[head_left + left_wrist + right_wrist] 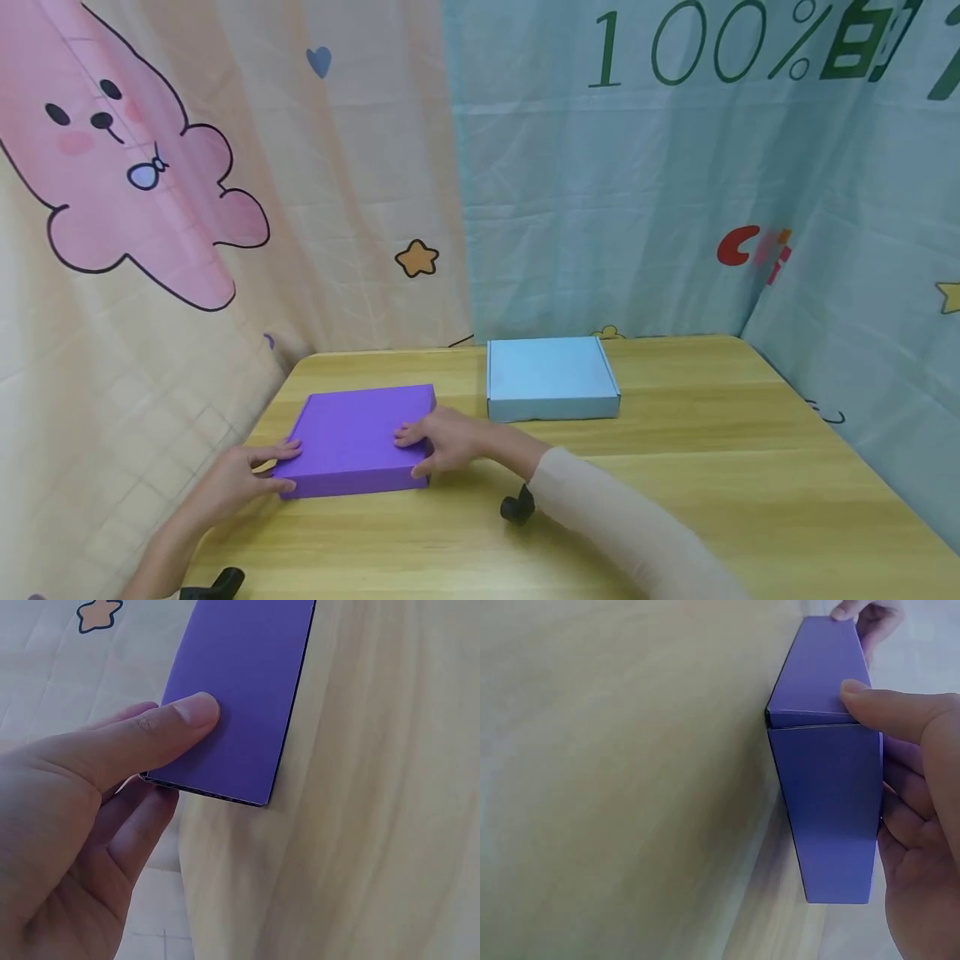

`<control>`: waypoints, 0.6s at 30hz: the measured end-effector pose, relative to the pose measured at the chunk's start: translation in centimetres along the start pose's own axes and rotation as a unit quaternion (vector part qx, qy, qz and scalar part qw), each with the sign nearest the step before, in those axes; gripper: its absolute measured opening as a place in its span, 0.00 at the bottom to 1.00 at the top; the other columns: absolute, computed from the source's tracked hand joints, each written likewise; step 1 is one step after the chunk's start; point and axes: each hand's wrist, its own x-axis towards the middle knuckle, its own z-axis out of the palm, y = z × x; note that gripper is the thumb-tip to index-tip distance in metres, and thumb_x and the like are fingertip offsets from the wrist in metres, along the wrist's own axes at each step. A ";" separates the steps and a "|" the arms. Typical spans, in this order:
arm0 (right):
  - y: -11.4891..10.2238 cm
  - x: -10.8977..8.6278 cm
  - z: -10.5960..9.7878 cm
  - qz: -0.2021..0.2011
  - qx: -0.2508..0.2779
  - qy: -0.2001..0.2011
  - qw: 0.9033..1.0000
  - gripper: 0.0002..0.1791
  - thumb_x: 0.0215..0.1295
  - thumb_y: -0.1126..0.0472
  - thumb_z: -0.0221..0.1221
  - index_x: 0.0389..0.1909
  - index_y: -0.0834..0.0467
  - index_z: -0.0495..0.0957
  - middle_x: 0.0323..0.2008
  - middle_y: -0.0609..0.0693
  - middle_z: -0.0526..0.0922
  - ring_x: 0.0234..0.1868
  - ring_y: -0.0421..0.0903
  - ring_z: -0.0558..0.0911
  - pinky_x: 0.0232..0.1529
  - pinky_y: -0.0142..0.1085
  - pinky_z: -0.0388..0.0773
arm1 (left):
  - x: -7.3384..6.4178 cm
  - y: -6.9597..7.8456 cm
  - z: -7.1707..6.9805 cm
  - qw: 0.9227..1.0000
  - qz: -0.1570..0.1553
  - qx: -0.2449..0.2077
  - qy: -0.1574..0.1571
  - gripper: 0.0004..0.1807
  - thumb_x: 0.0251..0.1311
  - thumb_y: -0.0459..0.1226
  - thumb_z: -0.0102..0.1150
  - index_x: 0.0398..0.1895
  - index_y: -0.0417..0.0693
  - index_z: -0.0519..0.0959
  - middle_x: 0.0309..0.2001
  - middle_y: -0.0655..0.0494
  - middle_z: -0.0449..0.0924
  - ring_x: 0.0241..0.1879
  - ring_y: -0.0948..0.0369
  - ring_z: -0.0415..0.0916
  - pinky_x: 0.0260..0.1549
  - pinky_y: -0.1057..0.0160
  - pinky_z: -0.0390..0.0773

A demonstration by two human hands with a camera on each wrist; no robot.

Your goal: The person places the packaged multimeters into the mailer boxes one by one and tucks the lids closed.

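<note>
A flat purple cardboard box [352,437], its lid closed, lies on the left part of the wooden table. My left hand [243,483] grips its near left corner. In the left wrist view the thumb [199,711] presses on the front face while other fingers reach the top and the left end. At the near right corner my right hand [450,437] holds the box, fingers over the top. The right wrist view has its thumb [859,697] on the front face, beside the box's right side [829,810].
A closed light blue box [551,371] stands at the back middle of the table [712,467], right of the purple one. Printed curtains [600,208] hang behind and at both sides. A black wrist mount [517,506] sticks out below the right forearm.
</note>
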 end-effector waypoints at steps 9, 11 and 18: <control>2.4 0.1 -1.1 0.031 0.017 0.007 0.999 0.33 0.68 0.50 0.70 0.70 0.58 0.74 0.70 0.49 0.70 0.74 0.42 0.64 0.74 0.31 0.55 | 3.6 -0.2 0.6 0.999 -0.001 0.003 -0.034 0.29 0.56 0.43 0.78 0.59 0.38 0.84 0.63 0.44 0.78 0.64 0.32 0.70 0.60 0.40 0.74; 2.9 0.1 -1.3 0.045 0.027 0.009 0.999 0.33 0.67 0.51 0.71 0.70 0.58 0.75 0.70 0.49 0.71 0.74 0.43 0.64 0.74 0.31 0.55 | 4.4 -0.2 0.8 0.999 -0.005 -0.008 -0.042 0.29 0.57 0.42 0.77 0.60 0.37 0.83 0.64 0.45 0.77 0.65 0.31 0.68 0.60 0.39 0.73; 4.2 0.5 -2.3 0.095 0.074 0.017 0.993 0.34 0.63 0.55 0.74 0.69 0.57 0.76 0.70 0.47 0.72 0.75 0.43 0.63 0.75 0.32 0.54 | 6.8 -0.2 1.2 0.998 -0.001 -0.042 -0.037 0.28 0.58 0.35 0.76 0.60 0.33 0.81 0.65 0.39 0.76 0.67 0.30 0.64 0.63 0.39 0.70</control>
